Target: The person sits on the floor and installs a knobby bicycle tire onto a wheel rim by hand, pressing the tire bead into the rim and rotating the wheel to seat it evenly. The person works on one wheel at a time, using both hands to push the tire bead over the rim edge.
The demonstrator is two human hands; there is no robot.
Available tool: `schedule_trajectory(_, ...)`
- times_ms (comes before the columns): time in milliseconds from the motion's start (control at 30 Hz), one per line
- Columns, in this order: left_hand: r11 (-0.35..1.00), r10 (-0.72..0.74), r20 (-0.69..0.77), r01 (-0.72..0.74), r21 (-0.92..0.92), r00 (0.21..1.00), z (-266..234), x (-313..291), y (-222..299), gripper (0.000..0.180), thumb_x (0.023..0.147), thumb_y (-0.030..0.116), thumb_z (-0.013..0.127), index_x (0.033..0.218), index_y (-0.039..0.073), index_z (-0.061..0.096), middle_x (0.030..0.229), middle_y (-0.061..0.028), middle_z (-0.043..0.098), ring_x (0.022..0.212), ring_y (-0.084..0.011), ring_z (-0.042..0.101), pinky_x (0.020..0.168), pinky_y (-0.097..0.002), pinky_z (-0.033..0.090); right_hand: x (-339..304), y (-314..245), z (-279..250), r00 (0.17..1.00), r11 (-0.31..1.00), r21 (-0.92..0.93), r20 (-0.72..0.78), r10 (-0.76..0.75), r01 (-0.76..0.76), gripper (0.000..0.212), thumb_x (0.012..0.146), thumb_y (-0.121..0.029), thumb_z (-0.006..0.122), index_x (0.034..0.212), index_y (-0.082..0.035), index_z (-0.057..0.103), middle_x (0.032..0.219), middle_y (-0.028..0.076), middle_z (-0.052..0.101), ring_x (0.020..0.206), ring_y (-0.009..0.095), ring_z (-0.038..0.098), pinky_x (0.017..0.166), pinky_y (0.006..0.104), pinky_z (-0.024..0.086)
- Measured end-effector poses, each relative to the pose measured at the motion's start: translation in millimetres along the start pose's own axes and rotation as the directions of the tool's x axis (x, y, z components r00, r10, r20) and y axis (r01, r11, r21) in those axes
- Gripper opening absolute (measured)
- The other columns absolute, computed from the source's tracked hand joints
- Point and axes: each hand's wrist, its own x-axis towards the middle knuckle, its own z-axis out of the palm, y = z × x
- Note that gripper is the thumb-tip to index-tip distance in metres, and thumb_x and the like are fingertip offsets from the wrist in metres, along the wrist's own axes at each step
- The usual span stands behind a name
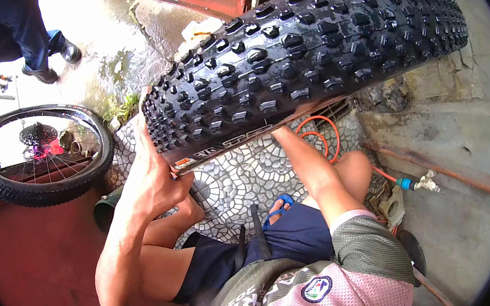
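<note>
Left hand point(150, 188) clasps knobby bicycle tyre point(300, 54) at eight o'clock, long axis toward two; right hand hidden, can't tell.

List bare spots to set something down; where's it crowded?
Free: pebbled floor bordered by the raised tire, shorts and blue sandal; pale ground between the dark shoes and that tire.

Crowded: right, by the orange hose, tap and pipe; far left, around the spoked wheel.

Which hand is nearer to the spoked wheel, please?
Left: the left hand is right of the spoked wheel; the right hand, hidden behind the raised tyre, is farther right.
</note>
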Motion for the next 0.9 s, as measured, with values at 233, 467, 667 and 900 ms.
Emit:
schedule_trajectory(233,0.999,0.029,-0.071,-0.027,0.021,0.997,-1.4,0.8,-2.8,0.052,0.074,0.008,0.075,0.127,0.008,0.072,0.168,-0.0369,0.004,0.155,-0.0560,0.012,0.130,-0.0532,0.016,8.8,122.2,-90.0,0.991,0.982,-0.144,-0.085,0.108,-0.119,0.034,0.097,-0.032,0.058,0.114,-0.009,0.077,0.116,0.023,0.075,0.110,0.042,0.072,0.091,0.0513,0.058)
schedule_trajectory(467,0.999,0.038,-0.057,-0.038,0.006,0.998,1.9,7.8,-6.3,0.062,0.073,0.005,0.076,0.134,0.002,0.065,0.167,-0.0373,0.007,0.154,-0.0554,0.016,0.129,-0.0520,0.019,-6.5,87.1,-34.4,0.993,0.988,-0.107,-0.070,0.100,-0.107,0.035,0.096,-0.032,0.058,0.114,-0.009,0.078,0.118,0.023,0.075,0.111,0.042,0.071,0.091,0.0506,0.058)
schedule_trajectory(667,0.996,0.069,-0.098,-0.064,0.059,0.993,-0.8,1.4,-3.4,0.071,0.072,0.003,0.076,0.140,-0.003,0.059,0.166,-0.0374,0.009,0.154,-0.0549,0.019,0.128,-0.0510,0.022,31.1,144.0,-97.7,0.997,0.977,-0.201,0.026,0.072,-0.065,0.038,0.096,-0.036,0.059,0.115,-0.009,0.078,0.119,0.023,0.075,0.111,0.042,0.072,0.091,0.0500,0.059)
schedule_trajectory(900,0.999,-0.035,-0.054,0.035,0.007,0.998,-7.4,2.4,5.1,0.066,0.074,0.007,0.075,0.139,0.002,0.062,0.164,-0.0369,0.015,0.151,-0.0552,0.025,0.126,-0.0508,0.029,-6.0,39.2,-5.6,0.999,0.995,-0.097,0.037,0.007,-0.003,0.028,0.094,-0.021,0.057,0.105,-0.009,0.080,0.112,0.022,0.076,0.108,0.041,0.074,0.094,0.0528,0.058)
